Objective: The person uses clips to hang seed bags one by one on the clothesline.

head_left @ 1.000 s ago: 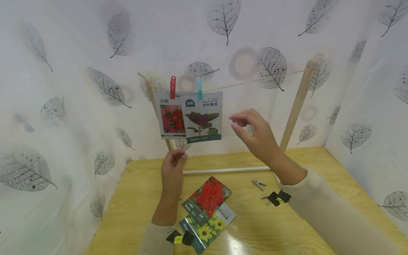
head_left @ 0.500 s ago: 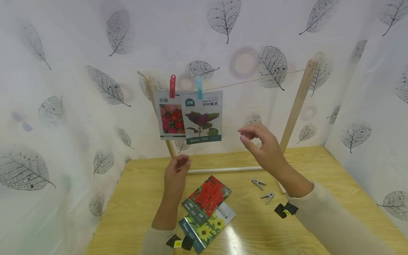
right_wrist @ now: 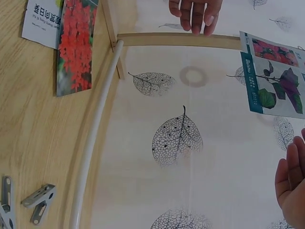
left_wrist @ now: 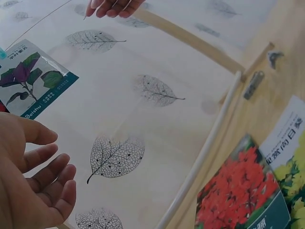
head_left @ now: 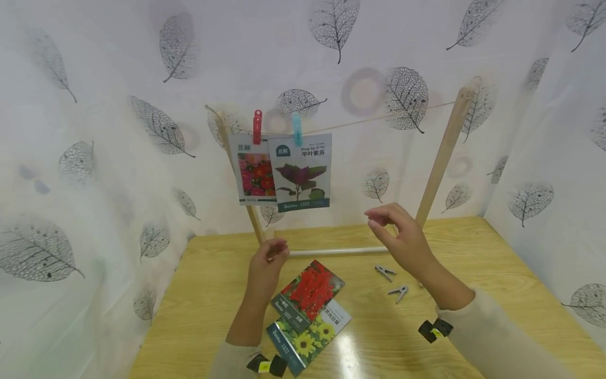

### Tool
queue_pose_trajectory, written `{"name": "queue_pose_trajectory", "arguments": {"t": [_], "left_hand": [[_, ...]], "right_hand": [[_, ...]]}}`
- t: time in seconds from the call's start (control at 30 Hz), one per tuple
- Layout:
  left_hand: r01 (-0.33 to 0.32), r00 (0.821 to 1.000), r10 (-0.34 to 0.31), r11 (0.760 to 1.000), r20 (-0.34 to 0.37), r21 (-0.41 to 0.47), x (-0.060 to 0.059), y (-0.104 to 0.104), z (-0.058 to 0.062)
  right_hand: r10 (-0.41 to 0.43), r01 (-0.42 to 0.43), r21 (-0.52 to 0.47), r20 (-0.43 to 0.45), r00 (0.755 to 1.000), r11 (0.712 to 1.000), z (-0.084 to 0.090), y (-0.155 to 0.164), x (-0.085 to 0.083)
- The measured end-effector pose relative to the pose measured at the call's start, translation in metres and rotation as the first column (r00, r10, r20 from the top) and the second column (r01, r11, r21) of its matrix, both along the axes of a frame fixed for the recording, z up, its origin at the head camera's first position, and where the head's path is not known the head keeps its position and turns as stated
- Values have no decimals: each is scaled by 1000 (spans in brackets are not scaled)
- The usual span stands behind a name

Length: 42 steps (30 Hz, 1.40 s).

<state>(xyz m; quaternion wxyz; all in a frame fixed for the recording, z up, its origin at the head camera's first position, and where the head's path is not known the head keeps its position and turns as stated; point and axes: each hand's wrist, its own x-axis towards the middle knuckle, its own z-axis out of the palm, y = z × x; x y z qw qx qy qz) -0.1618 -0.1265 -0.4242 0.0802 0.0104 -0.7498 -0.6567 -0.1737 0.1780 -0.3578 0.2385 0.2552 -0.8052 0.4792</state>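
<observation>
Two seed packets hang from a string, overlapping: a purple-leaf packet [head_left: 303, 173] under a light blue clothespin [head_left: 296, 129], and a pink-and-red flower packet [head_left: 255, 173] under a red clothespin [head_left: 257, 127]. Below them my left hand [head_left: 267, 268] hovers with loosely bent fingers, holding nothing. To the right, my right hand [head_left: 402, 237] is also in the air, fingers loosely bent and nothing in them. On the table a red flower packet [head_left: 312, 289] lies partly over a yellow flower packet [head_left: 307, 339]. Two grey clothespins [head_left: 385, 272] lie near the right hand.
Wooden posts [head_left: 442, 158] hold up the string [head_left: 374, 120] at either end. A white rod [head_left: 338, 252] runs low between them. Leaf-printed sheeting [head_left: 364, 42] stands behind and beside the wooden table [head_left: 199, 295].
My right hand has come down and to the right, away from the hanging packets. My left hand has lowered slightly and shifted a little right. The packets stay hanging.
</observation>
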Motion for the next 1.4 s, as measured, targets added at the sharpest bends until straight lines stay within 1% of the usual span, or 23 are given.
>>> {"name": "queue_pose_trajectory", "arguments": {"t": [0.17,0.23,0.3,0.37,0.47,0.57,0.63,0.73,0.87,0.93,1.1,1.17,1.27,1.4], "left_hand": [[6,999,-6,1000,34,-11,-1,0,-6],[12,998,-11,1000,62,-23,-2,0,-9],[19,996,-15,999,88,-47,-2,0,-12],[27,995,-20,997,99,-69,-1,0,-14],[37,996,-28,994,88,-98,0,0,-17],[44,996,-36,994,75,-103,1,1,-18],[51,996,-44,993,78,-102,2,1,-19],[69,993,-57,991,102,-114,3,1,-20],[106,987,-80,977,142,-187,3,0,-25],[125,984,-93,967,151,-222,3,-1,-29],[154,979,-118,961,164,-231,2,-2,-37],[159,977,-121,960,174,-229,2,-2,-40],[164,976,-119,952,181,-259,3,-1,-44],[161,976,-100,931,195,-328,3,0,-50]], "right_hand": [[6,-7,6,18,1000,1000,-10,4,2],[15,-15,9,24,1000,1000,-13,6,3],[17,-18,22,32,999,1000,-17,8,5],[16,-18,38,47,999,999,-20,10,7],[2,-7,68,71,997,998,-26,13,9],[-10,3,92,82,997,996,-32,17,10],[-14,5,109,85,996,994,-35,19,11],[-18,5,131,94,995,991,-40,22,13],[-16,-1,148,113,993,989,-45,26,17],[-11,-8,155,120,993,988,-47,28,18],[-2,-20,170,128,992,985,-54,33,19],[2,-25,174,133,991,984,-58,35,19],[17,-42,179,141,990,983,-64,39,20],[29,-58,195,148,989,979,-71,43,21]]}}
